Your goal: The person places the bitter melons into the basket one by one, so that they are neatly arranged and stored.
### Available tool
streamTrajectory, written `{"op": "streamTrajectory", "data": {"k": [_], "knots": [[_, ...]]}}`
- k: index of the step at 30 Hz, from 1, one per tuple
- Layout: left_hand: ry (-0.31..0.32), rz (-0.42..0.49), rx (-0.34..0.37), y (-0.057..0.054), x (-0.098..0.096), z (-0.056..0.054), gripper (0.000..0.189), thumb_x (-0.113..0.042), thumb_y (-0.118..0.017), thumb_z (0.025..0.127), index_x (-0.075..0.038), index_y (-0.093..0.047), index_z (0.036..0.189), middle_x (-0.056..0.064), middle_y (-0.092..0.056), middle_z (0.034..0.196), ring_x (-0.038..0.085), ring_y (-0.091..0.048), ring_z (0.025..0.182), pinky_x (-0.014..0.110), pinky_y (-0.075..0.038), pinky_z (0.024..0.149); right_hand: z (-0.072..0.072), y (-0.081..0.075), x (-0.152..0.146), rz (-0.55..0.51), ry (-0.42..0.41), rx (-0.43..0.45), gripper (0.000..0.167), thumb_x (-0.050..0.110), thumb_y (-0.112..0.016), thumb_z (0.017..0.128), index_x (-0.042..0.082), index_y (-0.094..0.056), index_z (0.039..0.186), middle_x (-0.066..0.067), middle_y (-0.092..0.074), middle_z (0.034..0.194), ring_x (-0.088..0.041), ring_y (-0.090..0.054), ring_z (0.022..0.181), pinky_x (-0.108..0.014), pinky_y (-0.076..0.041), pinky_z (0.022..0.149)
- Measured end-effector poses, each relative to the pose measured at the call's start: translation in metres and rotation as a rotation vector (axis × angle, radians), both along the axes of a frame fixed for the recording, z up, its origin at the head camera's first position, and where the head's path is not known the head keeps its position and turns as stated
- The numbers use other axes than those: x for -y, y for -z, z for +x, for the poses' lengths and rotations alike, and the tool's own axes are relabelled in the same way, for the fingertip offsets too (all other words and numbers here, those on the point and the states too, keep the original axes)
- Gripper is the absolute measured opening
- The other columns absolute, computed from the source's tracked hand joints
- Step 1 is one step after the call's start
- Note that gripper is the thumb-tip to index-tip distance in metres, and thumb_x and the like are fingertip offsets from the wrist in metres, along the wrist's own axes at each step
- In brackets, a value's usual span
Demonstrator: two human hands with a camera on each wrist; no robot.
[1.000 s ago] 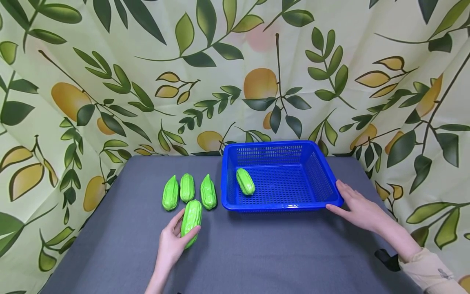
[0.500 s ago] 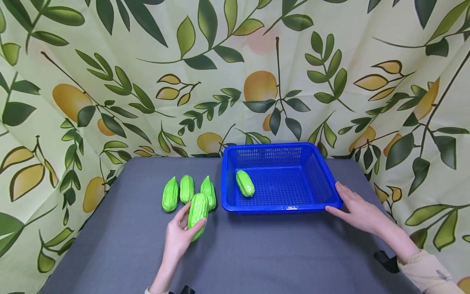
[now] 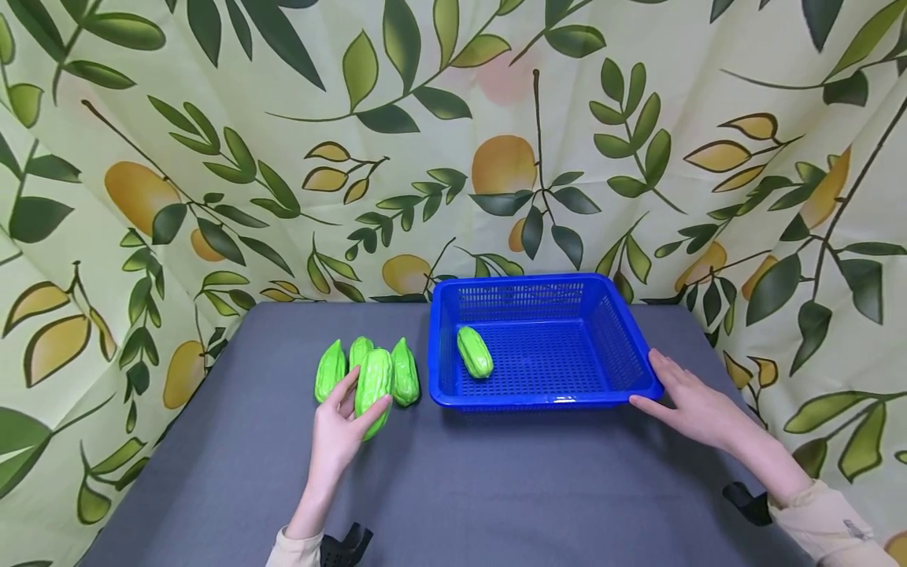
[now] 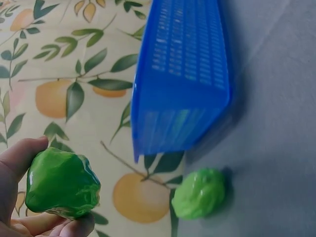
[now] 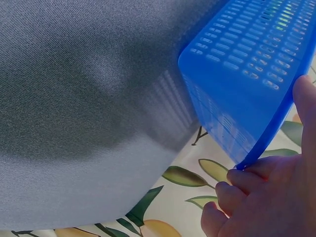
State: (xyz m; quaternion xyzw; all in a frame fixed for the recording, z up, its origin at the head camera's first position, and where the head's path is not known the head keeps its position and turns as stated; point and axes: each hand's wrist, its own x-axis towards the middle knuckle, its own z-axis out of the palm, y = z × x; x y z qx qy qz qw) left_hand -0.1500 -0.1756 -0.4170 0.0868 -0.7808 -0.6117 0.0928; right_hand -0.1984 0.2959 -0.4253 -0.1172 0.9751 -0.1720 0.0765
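My left hand (image 3: 342, 425) holds a bright green, ridged bitter melon (image 3: 374, 390) between thumb and fingers, raised above the grey table. Behind it stand three more in a row: a left melon (image 3: 330, 372), a middle melon (image 3: 360, 352) partly hidden by the held one, and a right melon (image 3: 405, 374). The left wrist view shows the held melon (image 4: 63, 183) end-on, with another melon (image 4: 200, 193) on the table. My right hand (image 3: 690, 400) grips the front right corner of a blue plastic basket (image 3: 524, 400), thumb on the front rim. One melon (image 3: 475, 352) lies inside, near its left wall.
A grey cloth (image 3: 510, 488) covers the table. Close behind the basket hangs a curtain (image 3: 439, 157) printed with leaves and orange fruit, and it also runs along both sides. Dark straps (image 3: 346, 545) show at both wrists.
My left hand, holding the bitter melon, has moved forward, first slightly right and then back left, and now covers part of the middle melon. My right hand stays at the basket corner.
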Motion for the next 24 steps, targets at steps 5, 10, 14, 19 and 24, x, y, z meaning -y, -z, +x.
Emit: {"op": "streamTrajectory", "data": {"k": [5, 10, 14, 19, 24], "knots": [[0.028, 0.032, -0.016, -0.002, -0.009, -0.005, 0.073, -0.007, -0.076, 0.078, 0.002, -0.040, 0.141, 0.022, -0.043, 0.144, 0.027, -0.046, 0.131, 0.009, -0.046, 0.090, -0.002, 0.002, 0.001, 0.009, -0.007, -0.001, 0.101, 0.062, -0.052, 0.087, -0.008, -0.013, 0.148, -0.035, -0.018, 0.150, -0.053, -0.021, 0.136, -0.068, -0.022, 0.107], [0.024, 0.037, -0.014, -0.004, -0.012, -0.008, 0.073, -0.008, -0.076, 0.079, 0.001, -0.040, 0.141, 0.019, -0.043, 0.145, 0.027, -0.047, 0.130, 0.011, -0.047, 0.090, -0.001, 0.001, 0.000, 0.006, -0.002, 0.007, 0.100, 0.061, -0.052, 0.088, -0.009, -0.012, 0.148, -0.035, -0.017, 0.150, -0.053, -0.020, 0.136, -0.069, -0.021, 0.107], [0.021, 0.014, -0.012, -0.006, -0.013, -0.012, 0.073, -0.010, -0.077, 0.078, 0.000, -0.042, 0.141, 0.019, -0.044, 0.145, 0.027, -0.048, 0.130, 0.023, -0.048, 0.096, 0.000, -0.001, 0.000, 0.008, 0.001, 0.005, 0.099, 0.060, -0.052, 0.088, -0.008, -0.012, 0.148, -0.035, -0.017, 0.150, -0.053, -0.021, 0.136, -0.068, -0.021, 0.107], [0.037, 0.020, -0.019, -0.010, -0.017, -0.018, 0.072, -0.013, -0.077, 0.079, -0.001, -0.042, 0.141, 0.018, -0.043, 0.145, 0.027, -0.048, 0.130, 0.035, -0.047, 0.100, 0.000, -0.001, 0.000, 0.006, 0.005, 0.010, 0.099, 0.061, -0.051, 0.088, -0.008, -0.011, 0.148, -0.035, -0.016, 0.150, -0.053, -0.020, 0.137, -0.068, -0.020, 0.107], [0.038, 0.054, -0.027, -0.012, -0.020, -0.021, 0.071, -0.009, -0.076, 0.079, 0.000, -0.042, 0.140, 0.018, -0.044, 0.145, 0.027, -0.048, 0.130, 0.026, -0.048, 0.097, 0.000, -0.002, 0.000, 0.005, 0.008, 0.016, 0.101, 0.063, -0.050, 0.088, -0.008, -0.011, 0.148, -0.035, -0.016, 0.151, -0.053, -0.019, 0.137, -0.069, -0.020, 0.107]]}}
